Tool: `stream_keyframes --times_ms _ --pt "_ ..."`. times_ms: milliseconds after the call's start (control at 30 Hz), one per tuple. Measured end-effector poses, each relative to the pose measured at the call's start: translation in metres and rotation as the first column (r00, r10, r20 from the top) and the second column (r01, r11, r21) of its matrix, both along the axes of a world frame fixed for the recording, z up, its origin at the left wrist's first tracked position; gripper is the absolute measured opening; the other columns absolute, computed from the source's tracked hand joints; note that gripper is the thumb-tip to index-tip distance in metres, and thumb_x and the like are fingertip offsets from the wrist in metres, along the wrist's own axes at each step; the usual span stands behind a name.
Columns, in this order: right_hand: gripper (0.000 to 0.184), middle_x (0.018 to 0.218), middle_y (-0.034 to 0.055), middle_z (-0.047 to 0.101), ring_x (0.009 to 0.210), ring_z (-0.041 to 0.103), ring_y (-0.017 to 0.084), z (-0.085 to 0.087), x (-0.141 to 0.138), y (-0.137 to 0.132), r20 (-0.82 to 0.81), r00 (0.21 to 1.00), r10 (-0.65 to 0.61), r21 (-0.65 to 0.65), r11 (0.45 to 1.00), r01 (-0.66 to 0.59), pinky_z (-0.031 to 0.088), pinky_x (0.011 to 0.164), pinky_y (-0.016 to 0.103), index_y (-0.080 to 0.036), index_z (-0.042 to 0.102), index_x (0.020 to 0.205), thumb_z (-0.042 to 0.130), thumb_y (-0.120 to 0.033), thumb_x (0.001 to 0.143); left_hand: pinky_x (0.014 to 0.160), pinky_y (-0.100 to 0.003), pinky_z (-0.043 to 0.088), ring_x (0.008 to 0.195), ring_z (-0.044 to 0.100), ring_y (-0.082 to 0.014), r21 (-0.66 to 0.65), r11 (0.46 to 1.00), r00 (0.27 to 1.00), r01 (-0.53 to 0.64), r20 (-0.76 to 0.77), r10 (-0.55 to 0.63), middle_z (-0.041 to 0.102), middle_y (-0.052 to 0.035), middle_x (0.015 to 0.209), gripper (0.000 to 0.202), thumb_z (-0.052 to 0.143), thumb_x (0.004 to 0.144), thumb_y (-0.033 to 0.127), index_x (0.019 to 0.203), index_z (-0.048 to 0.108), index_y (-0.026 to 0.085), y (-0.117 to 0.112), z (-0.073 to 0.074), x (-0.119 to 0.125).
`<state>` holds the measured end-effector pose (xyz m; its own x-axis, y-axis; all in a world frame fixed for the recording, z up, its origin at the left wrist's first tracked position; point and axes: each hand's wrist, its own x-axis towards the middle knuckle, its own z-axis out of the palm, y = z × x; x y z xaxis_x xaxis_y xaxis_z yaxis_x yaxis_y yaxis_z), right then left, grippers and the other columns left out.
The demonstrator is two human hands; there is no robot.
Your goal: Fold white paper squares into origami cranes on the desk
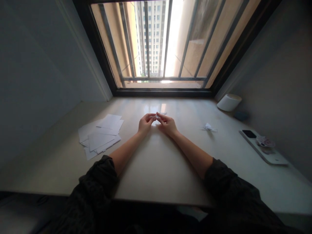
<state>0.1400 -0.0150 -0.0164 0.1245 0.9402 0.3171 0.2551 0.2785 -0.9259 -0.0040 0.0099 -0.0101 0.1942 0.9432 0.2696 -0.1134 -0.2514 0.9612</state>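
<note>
Both my hands meet over the middle of the white surface, toward the window. Between their fingertips is a small piece of folded white paper, its thin tip poking out past the right fingers. My left hand pinches one side of it, and my right hand pinches the other. The fingers cover much of the paper, so its full shape is hidden. To the right lies a folded white paper figure with pointed ends. Loose white paper sheets overlap in a pile on the left.
A white cup-like object sits at the back right by the wall. Nearer on the right, a pale flat board carries a dark item and a small clear-wrapped object. A barred window closes off the far side.
</note>
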Motion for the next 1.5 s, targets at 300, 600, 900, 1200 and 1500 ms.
stream_keyframes --times_ms 300,600,900,1200,1500 --pt "0.042 0.101 0.0055 0.074 0.082 0.069 0.018 0.0 0.011 -0.011 -0.109 0.993 0.04 -0.057 0.997 -0.047 0.055 0.08 0.036 -0.023 0.068 0.112 0.068 -0.043 0.075 0.083 -0.032 0.05 0.08 0.066 -0.0161 -0.024 0.997 0.998 0.07 0.007 -0.07 0.071 -0.0062 0.085 0.029 0.074 0.068 0.038 0.086 0.07 0.016 -0.001 0.0 0.001" --pt "0.041 0.099 0.0067 0.074 0.089 0.068 0.022 0.005 0.017 -0.016 -0.281 0.957 0.066 -0.07 0.994 -0.089 0.055 0.081 0.038 -0.022 0.074 0.097 0.076 -0.047 0.065 0.086 -0.035 0.049 0.082 0.066 -0.0176 -0.013 0.999 0.998 0.037 -0.041 -0.038 0.073 -0.0067 0.085 0.026 0.076 0.067 0.038 0.081 0.072 0.016 -0.01 0.011 0.002" --pt "0.03 0.085 0.0046 0.074 0.076 0.067 0.017 0.01 0.016 -0.017 -0.342 0.935 0.092 -0.029 0.994 -0.109 0.053 0.078 0.035 -0.023 0.076 0.085 0.075 -0.047 0.067 0.084 -0.035 0.051 0.082 0.068 -0.0177 0.005 0.999 0.998 0.046 -0.029 -0.046 0.073 -0.0069 0.088 0.026 0.077 0.068 0.035 0.085 0.072 0.017 -0.013 0.012 0.002" --pt "0.031 0.081 0.0044 0.073 0.072 0.066 0.017 0.015 0.015 -0.02 -0.358 0.932 0.063 -0.049 0.995 -0.086 0.052 0.075 0.036 -0.023 0.076 0.085 0.077 -0.046 0.064 0.085 -0.035 0.052 0.08 0.068 -0.018 0.024 0.999 0.998 0.03 -0.047 -0.029 0.073 -0.0059 0.084 0.021 0.075 0.07 0.036 0.08 0.073 0.017 -0.016 0.013 0.003" --pt "0.036 0.083 0.0057 0.075 0.074 0.067 0.019 0.013 0.016 -0.02 -0.411 0.912 0.022 -0.065 0.996 -0.054 0.052 0.076 0.037 -0.023 0.077 0.085 0.08 -0.047 0.06 0.08 -0.032 0.051 0.076 0.066 -0.0167 0.004 1.0 1.0 -0.002 -0.029 0.002 0.073 -0.0054 0.081 0.023 0.078 0.066 0.036 0.079 0.074 0.017 -0.016 0.012 0.002"
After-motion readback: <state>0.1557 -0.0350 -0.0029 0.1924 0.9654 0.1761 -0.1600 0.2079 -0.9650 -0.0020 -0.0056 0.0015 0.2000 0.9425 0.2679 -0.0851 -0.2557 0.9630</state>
